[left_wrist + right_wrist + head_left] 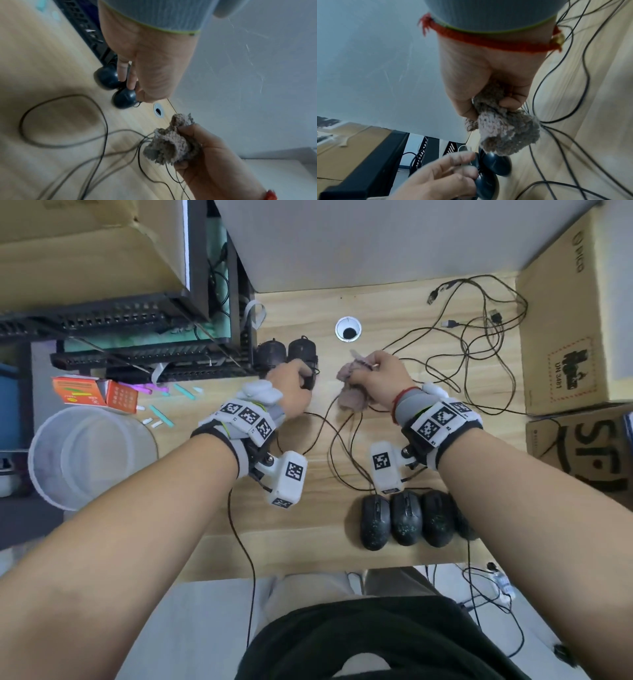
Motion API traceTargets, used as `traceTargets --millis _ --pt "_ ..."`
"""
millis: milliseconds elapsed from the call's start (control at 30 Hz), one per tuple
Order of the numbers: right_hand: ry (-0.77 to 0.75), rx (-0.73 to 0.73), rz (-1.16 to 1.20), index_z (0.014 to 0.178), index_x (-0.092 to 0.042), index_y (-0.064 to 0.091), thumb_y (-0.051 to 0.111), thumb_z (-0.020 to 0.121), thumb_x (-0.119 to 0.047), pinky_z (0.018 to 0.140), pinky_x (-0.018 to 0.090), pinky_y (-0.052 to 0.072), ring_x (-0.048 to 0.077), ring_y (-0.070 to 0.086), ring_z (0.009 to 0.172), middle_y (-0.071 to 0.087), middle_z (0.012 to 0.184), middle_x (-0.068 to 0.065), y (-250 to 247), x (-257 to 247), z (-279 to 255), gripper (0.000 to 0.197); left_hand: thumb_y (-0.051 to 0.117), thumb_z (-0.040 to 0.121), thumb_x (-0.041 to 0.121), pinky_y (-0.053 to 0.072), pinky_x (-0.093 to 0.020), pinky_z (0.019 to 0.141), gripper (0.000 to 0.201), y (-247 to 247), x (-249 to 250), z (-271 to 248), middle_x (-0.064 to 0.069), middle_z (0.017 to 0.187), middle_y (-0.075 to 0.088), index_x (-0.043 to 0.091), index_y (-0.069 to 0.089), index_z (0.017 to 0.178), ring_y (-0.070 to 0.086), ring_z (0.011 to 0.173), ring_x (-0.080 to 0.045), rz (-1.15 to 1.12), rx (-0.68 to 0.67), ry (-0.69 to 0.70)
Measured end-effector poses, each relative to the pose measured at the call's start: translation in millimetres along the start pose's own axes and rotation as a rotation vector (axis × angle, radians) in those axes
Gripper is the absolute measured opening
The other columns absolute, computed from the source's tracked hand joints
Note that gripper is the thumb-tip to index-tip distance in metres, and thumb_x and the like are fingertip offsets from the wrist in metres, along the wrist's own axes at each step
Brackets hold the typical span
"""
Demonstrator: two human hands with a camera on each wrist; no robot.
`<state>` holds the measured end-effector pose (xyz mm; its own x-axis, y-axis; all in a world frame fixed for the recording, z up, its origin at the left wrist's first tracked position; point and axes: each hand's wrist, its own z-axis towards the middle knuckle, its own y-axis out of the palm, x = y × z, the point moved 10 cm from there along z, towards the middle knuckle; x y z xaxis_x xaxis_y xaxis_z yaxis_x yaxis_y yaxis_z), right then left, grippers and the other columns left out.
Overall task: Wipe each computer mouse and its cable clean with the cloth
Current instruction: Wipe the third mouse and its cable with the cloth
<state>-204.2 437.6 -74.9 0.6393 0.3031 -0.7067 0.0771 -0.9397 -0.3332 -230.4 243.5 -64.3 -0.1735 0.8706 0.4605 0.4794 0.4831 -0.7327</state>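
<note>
Grey-brown and bunched into a wad, the cloth [352,385] sits in the right hand [380,378], whose fingers are curled tight around it, with a thin black cable [140,152] appearing to run into the folds; the grip looks meant to let the cable slide through the fabric so its length gets rubbed clean, though the wad hides whether the cable is truly pinched inside. Left of the cloth, the left hand [291,386] reaches onto a black mouse [308,378], its fingers [462,158] bent loosely over the shell, seemingly to steady it while the cable is worked; whether they clamp it or merely rest there cannot be told. Beyond that mouse, farther from the cloth, two more mice [287,352] lie side by side against a black rack [137,361], probably a pile kept apart from the rest. Nearer the person than the cloth, a row of mice [406,518] stands close together on the desk [325,556], apparently sorted as another batch. Right of the cloth, loose cables [479,337] sprawl toward a cardboard box [565,337]; their tangle could snag as one is drawn through. Above the cloth is the desk's grommet hole [348,329].
</note>
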Motion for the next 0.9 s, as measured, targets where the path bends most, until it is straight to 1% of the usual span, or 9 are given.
traceTargets --millis 67,167,300,367,500,600,667,733,900 --pt "0.015 0.001 0.010 0.079 -0.025 0.054 0.073 0.051 -0.043 0.078 0.051 0.059 0.033 0.071 0.089 0.071 0.094 0.014 -10 11 -12 0.038 0.063 0.089 0.012 0.043 -0.024 0.080 0.028 22 -10 -17 -0.002 0.110 0.068 0.024 0.066 0.115 0.060 0.098 -0.021 -0.114 -0.048 -0.088" --pt "0.033 0.015 -0.020 0.082 -0.021 0.056 0.076 0.069 -0.030 0.071 0.042 0.059 0.030 0.070 0.082 0.068 0.084 0.008 -29 35 -38 0.025 0.073 0.082 0.025 0.054 -0.032 0.088 0.022 72 -17 -53 0.000 0.107 0.071 0.027 0.065 0.103 0.065 0.097 -0.021 -0.161 -0.146 -0.182" --pt "0.034 0.015 -0.029 0.092 -0.016 0.059 0.077 0.074 -0.028 0.072 0.048 0.059 0.031 0.070 0.087 0.067 0.086 0.008 -43 65 -59 0.028 0.084 0.074 0.037 0.054 -0.040 0.093 0.041 136 -20 -95 -0.002 0.107 0.068 0.022 0.059 0.103 0.065 0.099 -0.024 -0.145 -0.258 -0.254" --pt "0.037 -0.012 -0.038 0.089 -0.019 0.059 0.077 0.068 -0.032 0.073 0.051 0.060 0.031 0.070 0.088 0.068 0.088 0.008 -46 88 -69 0.031 0.087 0.069 0.042 0.054 -0.043 0.091 0.056 169 -19 -118 -0.003 0.108 0.066 0.018 0.057 0.110 0.064 0.099 -0.025 -0.151 -0.276 -0.266" --pt "0.038 -0.051 -0.036 0.083 -0.024 0.058 0.078 0.059 -0.038 0.074 0.050 0.060 0.026 0.071 0.084 0.072 0.091 0.008 -48 122 -80 0.034 0.092 0.064 0.040 0.051 -0.044 0.088 0.081 209 -18 -155 -0.011 0.115 0.058 0.009 0.048 0.124 0.058 0.099 -0.029 -0.092 -0.229 -0.282" --pt "0.023 -0.051 -0.035 0.077 -0.024 0.056 0.079 0.057 -0.038 0.078 0.050 0.059 0.029 0.071 0.087 0.071 0.088 0.008 -51 137 -86 0.033 0.089 0.050 0.053 0.052 -0.046 0.085 0.097 230 -17 -172 -0.010 0.118 0.045 0.015 0.035 0.121 0.052 0.095 -0.030 0.041 -0.218 -0.298" --pt "0.025 -0.056 -0.029 0.076 -0.024 0.055 0.078 0.052 -0.040 0.077 0.052 0.059 0.031 0.071 0.088 0.072 0.090 0.011 -52 148 -89 0.037 0.089 0.055 0.047 0.052 -0.045 0.088 0.091 239 -15 -181 -0.011 0.122 0.041 0.014 0.029 0.116 0.051 0.099 -0.030 0.094 -0.184 -0.316" --pt "0.020 -0.060 0.000 0.075 -0.024 0.055 0.080 0.054 -0.035 0.072 0.054 0.059 0.033 0.071 0.087 0.071 0.086 0.012 -54 156 -96 0.034 0.088 0.068 0.037 0.049 -0.042 0.093 0.082 244 -9 -188 -0.012 0.126 0.042 0.011 0.036 0.126 0.052 0.109 -0.033 0.129 -0.141 -0.303" --pt "-0.005 -0.070 -0.016 0.078 -0.023 0.056 0.078 0.060 -0.030 0.070 0.053 0.060 0.031 0.072 0.085 0.071 0.093 0.017 -58 156 -113 0.030 0.090 0.064 0.038 0.047 -0.039 0.079 0.087 245 -11 -190 -0.014 0.125 0.048 0.009 0.040 0.129 0.059 0.108 -0.037 0.109 -0.077 -0.266"
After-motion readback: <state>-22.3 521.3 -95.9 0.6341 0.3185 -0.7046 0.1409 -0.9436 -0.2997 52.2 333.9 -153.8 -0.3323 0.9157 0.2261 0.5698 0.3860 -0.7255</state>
